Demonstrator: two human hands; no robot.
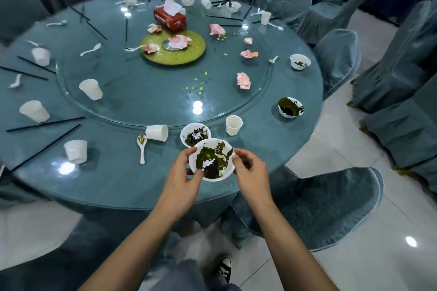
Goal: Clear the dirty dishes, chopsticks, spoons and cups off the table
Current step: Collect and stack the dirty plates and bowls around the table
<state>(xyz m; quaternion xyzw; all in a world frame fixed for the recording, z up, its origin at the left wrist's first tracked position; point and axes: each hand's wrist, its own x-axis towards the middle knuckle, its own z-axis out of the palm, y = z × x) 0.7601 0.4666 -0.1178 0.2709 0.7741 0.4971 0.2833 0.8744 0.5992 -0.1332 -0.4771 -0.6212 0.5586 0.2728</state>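
**Dirty bowl held in 2 hands at the table's near edge**

The left hand and right hand hold 1 white bowl between them, just over the near edge of the round table. The left thumb hooks over its left rim and the right fingertips pinch its right rim. Dark green leftovers, white smears and a few bright green bits coat the inside.

Just behind it, a second bowl sits on the table with dark leafy scraps and a white blob in it. To its left a paper cup lies on its side, and beside that is a white spoon with green residue in its scoop. To the right an upright cup shows only white inside. Another cup stands further left, near black chopsticks.

At the right edge, a third bowl holds dark sauce and greens. Beyond it a fourth bowl holds only a few green scraps.

On the glass turntable a cup leans over, with crumpled pink napkins scattered about. A red tissue box stands past the centre. More bowls, cups, spoons and chopsticks ring the far rim, too small to read their contents.
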